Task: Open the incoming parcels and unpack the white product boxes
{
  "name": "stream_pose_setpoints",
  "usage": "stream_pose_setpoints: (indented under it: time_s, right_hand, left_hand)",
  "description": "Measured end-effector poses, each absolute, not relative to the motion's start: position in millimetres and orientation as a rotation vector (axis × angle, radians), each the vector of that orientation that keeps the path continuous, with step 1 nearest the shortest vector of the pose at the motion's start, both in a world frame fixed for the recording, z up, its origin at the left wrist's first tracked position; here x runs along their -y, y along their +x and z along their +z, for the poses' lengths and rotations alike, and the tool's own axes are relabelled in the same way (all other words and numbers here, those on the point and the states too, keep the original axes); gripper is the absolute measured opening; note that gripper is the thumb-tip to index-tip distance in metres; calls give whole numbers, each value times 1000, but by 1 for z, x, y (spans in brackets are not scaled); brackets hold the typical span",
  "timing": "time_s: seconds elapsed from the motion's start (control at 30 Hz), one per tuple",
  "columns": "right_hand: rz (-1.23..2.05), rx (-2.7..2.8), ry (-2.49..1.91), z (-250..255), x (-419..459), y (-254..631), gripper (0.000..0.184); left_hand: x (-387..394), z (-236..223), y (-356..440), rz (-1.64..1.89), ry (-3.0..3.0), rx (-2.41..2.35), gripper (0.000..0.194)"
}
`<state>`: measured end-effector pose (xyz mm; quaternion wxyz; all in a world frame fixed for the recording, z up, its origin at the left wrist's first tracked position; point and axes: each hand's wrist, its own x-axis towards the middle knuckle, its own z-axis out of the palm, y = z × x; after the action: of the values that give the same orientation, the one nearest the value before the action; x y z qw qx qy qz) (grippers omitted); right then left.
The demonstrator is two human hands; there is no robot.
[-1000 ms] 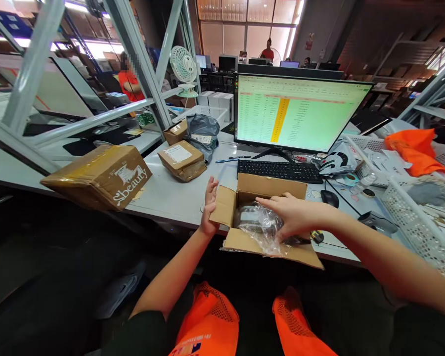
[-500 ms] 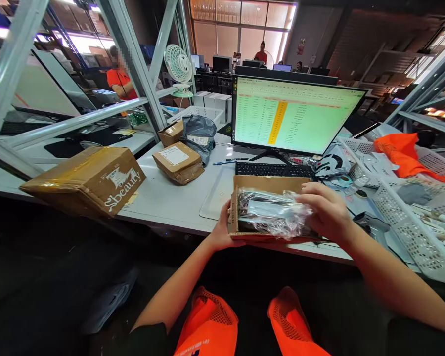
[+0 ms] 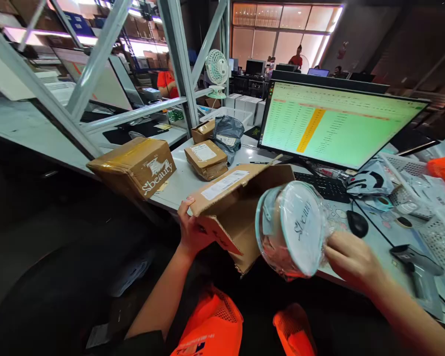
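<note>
My left hand (image 3: 193, 230) grips the near left side of an open cardboard box (image 3: 244, 217), which is tilted with its flaps spread and a white label on one flap. Just right of the box, my right hand (image 3: 350, 257) is closed on the plastic wrap of a round clear case (image 3: 306, 227). The case has pale blue edges and a white face printed "beauty"; reddish contents show through its side. It is held up on its edge, apart from the table, partly in front of the box's opening.
A taped carton (image 3: 133, 165), a smaller carton (image 3: 205, 160) and a grey plastic parcel (image 3: 228, 133) stand at left. Behind are a monitor (image 3: 341, 121) and keyboard (image 3: 319, 187). A mouse (image 3: 357, 224), a barcode scanner (image 3: 417, 267) and white baskets (image 3: 439, 240) are at right.
My right hand has drawn the wrapped case out of the box toward the right. The box has tipped and shifted left, its flaps now spread. The view has turned left.
</note>
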<state>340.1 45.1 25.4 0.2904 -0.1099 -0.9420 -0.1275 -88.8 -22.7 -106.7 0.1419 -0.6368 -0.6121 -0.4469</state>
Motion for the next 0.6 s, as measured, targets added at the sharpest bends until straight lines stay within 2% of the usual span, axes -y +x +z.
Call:
stream_pose_setpoints:
  time_s: [0.13,0.27,0.43,0.6]
  right_hand:
    - [-40,2487,-527,-28,-49,322,14]
    - [213,2553,-798,-54,-60,305,17]
    - [104,2321,-789,-6,-68,291,23]
    - [125,2662,-390,53,-87,243,59]
  left_hand:
    - [29,-106,-94,-1256,-1739,1499,114]
    - [24,-106,-99,-1061,-1677,1612,120]
    - [21,-101,-119,-946,-1670,1635,122]
    - [23,-95,-146,-872,-1751,1583,128]
